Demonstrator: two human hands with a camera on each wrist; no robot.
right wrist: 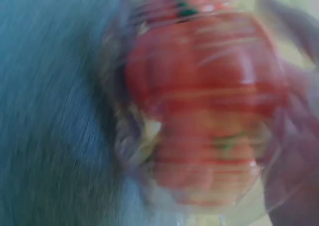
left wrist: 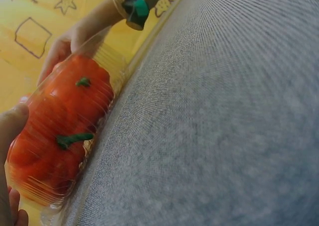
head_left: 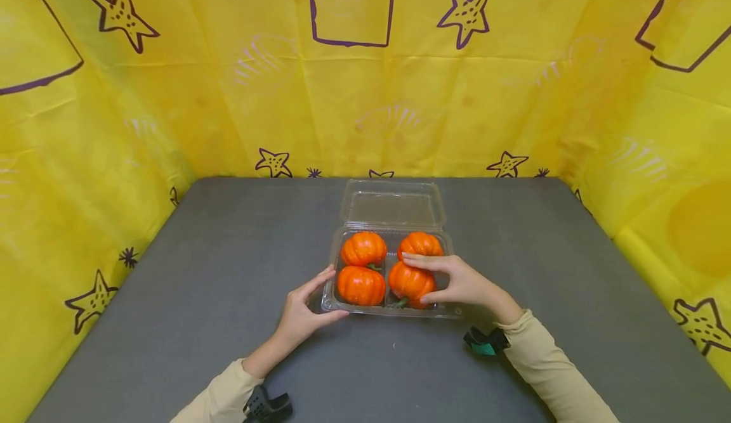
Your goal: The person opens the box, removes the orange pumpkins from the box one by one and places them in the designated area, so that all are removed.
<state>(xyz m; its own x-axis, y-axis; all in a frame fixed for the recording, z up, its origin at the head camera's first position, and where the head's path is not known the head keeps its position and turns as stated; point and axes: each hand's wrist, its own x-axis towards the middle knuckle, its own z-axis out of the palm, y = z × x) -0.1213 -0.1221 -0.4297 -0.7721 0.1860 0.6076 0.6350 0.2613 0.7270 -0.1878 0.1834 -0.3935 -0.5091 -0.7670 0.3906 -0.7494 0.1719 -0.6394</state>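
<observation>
— What sits at the centre of the desk (head_left: 228,271)?

— A clear plastic clamshell container (head_left: 442,312), lid (head_left: 393,206) thrown back flat behind it, with four orange pumpkins packed two by two in its tray.

— And the hands?

— The right hand (head_left: 465,281) lies over the near-right pumpkin (head_left: 408,280), fingers (head_left: 419,261) curled across its top and thumb under its near side — a grip on the pumpkin. The left hand (head_left: 302,312) holds the container's near-left corner, thumb along the front rim and fingers against the left wall, just beside the near-left pumpkin (head_left: 361,285).

— The other two?

— The far-left pumpkin (head_left: 363,248) and far-right pumpkin (head_left: 419,244) rest untouched in the back compartments. The left wrist view shows green stems through the ribbed plastic; the right wrist view is too blurred to add detail.

— The setting?

— A grey desk walled on three sides by a yellow sheet (head_left: 171,93) printed with purple stars. Both arms wear beige sleeves (head_left: 548,366), with a black camera mount strapped at each wrist.
</observation>
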